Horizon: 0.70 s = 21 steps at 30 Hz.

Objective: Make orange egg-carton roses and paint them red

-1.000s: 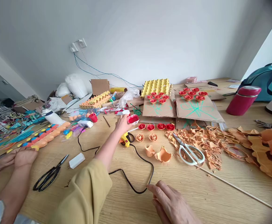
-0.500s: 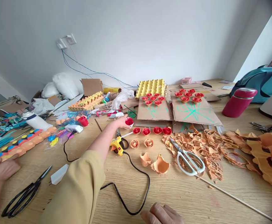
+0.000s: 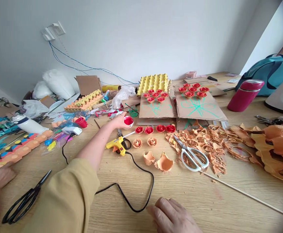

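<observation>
My left hand (image 3: 119, 121), at the end of a tan sleeve, is closed round a small cup of red paint (image 3: 128, 121). Just below it lie a yellow glue gun (image 3: 116, 145) and black-handled scissors (image 3: 126, 143). My right hand (image 3: 174, 216) rests on the table at the bottom centre, fingers curled together, nothing visible in them. Beyond it are two orange carton cups (image 3: 164, 162), two unpainted roses (image 3: 152, 141) and a row of red roses (image 3: 160, 128). White-handled scissors (image 3: 194, 158) lie by the orange scraps (image 3: 211, 139).
Cardboard sheets (image 3: 201, 108) bearing red flowers stand behind, near a yellow egg tray (image 3: 153, 83). Another person's hand (image 3: 0, 176) touches a painted carton strip (image 3: 22, 145) at left. Black scissors (image 3: 26, 200), a black cord (image 3: 137, 211), a stick (image 3: 243, 191) and a magenta bottle (image 3: 245, 95) lie around.
The view has shifted slightly. My left hand has drawn the paint cup a little to the left. More of my right hand now shows at the bottom edge.
</observation>
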Motion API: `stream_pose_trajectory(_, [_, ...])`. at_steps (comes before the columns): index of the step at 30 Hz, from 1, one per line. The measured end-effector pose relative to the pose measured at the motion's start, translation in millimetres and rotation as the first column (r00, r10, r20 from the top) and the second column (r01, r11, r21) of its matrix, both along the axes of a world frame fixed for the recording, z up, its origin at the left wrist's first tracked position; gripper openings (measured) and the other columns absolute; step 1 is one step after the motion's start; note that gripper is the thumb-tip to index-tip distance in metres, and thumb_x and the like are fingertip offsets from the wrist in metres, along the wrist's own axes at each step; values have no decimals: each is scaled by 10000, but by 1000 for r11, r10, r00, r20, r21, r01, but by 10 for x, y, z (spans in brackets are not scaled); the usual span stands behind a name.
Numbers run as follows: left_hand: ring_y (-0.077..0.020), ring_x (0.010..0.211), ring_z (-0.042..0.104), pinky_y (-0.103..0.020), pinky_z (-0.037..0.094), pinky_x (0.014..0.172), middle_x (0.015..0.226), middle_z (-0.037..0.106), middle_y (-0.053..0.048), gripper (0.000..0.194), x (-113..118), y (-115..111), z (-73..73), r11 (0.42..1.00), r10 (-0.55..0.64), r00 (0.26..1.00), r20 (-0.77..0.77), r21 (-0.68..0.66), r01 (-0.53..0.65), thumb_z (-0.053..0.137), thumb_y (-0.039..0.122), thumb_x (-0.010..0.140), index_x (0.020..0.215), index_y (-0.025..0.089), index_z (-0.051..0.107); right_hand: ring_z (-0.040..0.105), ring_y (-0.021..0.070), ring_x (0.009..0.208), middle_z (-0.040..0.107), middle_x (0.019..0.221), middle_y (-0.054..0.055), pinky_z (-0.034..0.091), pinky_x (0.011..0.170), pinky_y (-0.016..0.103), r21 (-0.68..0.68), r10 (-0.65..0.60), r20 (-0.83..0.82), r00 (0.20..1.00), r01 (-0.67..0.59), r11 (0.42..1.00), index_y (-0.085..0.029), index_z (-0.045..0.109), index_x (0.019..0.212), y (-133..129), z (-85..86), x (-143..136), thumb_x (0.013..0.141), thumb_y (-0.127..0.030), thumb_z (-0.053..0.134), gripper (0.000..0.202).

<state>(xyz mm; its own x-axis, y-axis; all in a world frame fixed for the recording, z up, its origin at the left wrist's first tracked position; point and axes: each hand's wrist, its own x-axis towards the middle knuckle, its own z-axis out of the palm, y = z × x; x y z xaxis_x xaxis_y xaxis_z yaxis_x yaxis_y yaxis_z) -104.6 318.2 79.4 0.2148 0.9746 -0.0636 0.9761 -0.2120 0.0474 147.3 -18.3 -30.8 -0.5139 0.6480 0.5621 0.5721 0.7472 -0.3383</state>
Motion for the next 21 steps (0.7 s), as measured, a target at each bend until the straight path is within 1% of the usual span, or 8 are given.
stream_pose_trajectory(2, [-369,1306,630,-439,528,1075,1425,649,-152,807,-1,-127,105,1000,21,1000,-16,20,-20,889,414,761,1443,174,532,683,182,681,710,839,21,537,611,278,-30,-4,-11,1000,4,1000,-195,614,1158,1,65,20,999,-62,509,233])
stream_pose_trajectory(3, [-389,1310,628,-438,519,1078,1407,661,-158,849,2,-204,161,999,29,999,-24,28,-29,884,430,735,1453,172,512,688,190,708,715,863,29,549,631,280,-46,-11,-18,1000,10,999,-191,612,1168,0,96,26,979,-49,523,252])
stream_pose_trajectory(7, [-420,1306,635,-453,502,1086,1398,672,-173,904,38,-589,380,999,14,999,-47,51,-12,849,434,694,1474,183,469,697,212,780,723,925,46,587,696,304,-108,-29,-28,999,25,994,-198,615,1120,-16,194,23,917,-4,546,288])
stream_pose_trajectory(11, [-446,1431,536,-484,439,1167,1524,587,-200,1002,116,-1059,520,996,-58,997,-46,58,60,869,401,651,1521,180,422,686,211,753,705,894,45,592,674,315,-140,-40,-38,998,35,990,-214,605,983,-40,270,20,928,5,513,243])
stream_pose_trajectory(13, [-431,1477,498,-472,418,1195,1591,524,-203,1036,174,-1300,542,994,-89,995,-36,58,91,869,391,658,1554,187,390,684,211,746,701,885,45,588,669,320,-133,-53,-51,997,46,990,-216,612,980,-36,310,44,958,-19,504,225])
stream_pose_trajectory(17, [-412,1454,535,-491,443,1174,1581,536,-191,1072,337,-1777,523,991,-127,992,-14,47,128,874,347,654,1583,221,356,697,206,776,711,914,57,584,703,326,-111,-114,-105,988,103,989,-215,640,1044,37,382,176,1043,-113,478,192])
stream_pose_trajectory(19, [-420,1446,537,-533,417,1193,1533,575,-188,1090,440,-2016,504,987,-158,987,19,36,157,882,326,653,1596,233,344,705,200,804,718,944,67,583,731,325,-104,-174,-147,974,159,982,-207,648,1089,105,406,282,1069,-152,473,185])
stream_pose_trajectory(21, [-394,1454,528,-513,394,1219,1539,570,-177,1097,554,-2246,476,978,-210,975,74,20,209,885,285,653,1605,247,341,705,199,816,718,948,72,580,750,330,-96,-246,-195,949,232,968,-197,653,1144,184,422,404,1079,-178,476,189])
